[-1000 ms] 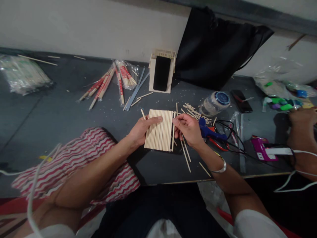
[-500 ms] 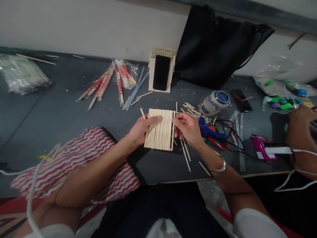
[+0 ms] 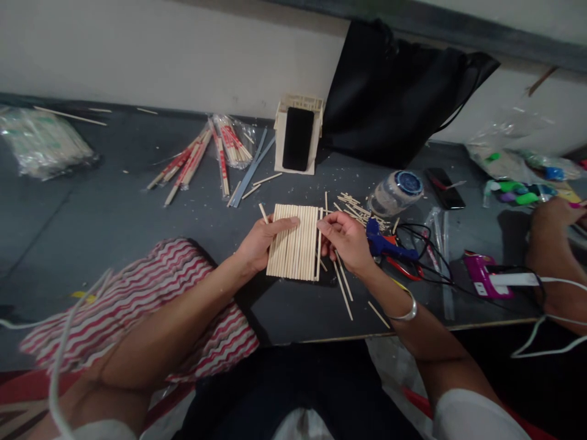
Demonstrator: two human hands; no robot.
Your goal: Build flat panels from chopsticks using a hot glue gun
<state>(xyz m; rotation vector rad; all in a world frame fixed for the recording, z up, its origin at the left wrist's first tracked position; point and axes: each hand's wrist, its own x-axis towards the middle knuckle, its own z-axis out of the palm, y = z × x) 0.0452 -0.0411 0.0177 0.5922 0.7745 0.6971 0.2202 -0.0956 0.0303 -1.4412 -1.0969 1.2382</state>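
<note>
My left hand (image 3: pixel 261 241) grips the left side of a flat panel of pale wooden sticks (image 3: pixel 293 253), thumb on top and fingers underneath. A short stick (image 3: pixel 263 212) pokes out above that hand's fingers. At the panel's right edge, my right hand (image 3: pixel 343 238) pinches a single upright stick (image 3: pixel 319 250), which lies alongside the panel with a narrow dark gap between them. The fingertips beneath are partly hidden. Loose sticks (image 3: pixel 343 287) lie on the table below my right hand.
A blue glue gun (image 3: pixel 389 243), a jar (image 3: pixel 397 192) and cut sticks (image 3: pixel 358 208) are on the right. A phone (image 3: pixel 298 139) leans on a wooden stand behind. Striped cloth (image 3: pixel 183 287) lies at left. Another person's hand (image 3: pixel 557 214) is at the far right.
The view has shifted slightly, so the table's objects appear a little lower. Both hands keep their hold on the panel and the stick. The other person's hand has moved slightly.
</note>
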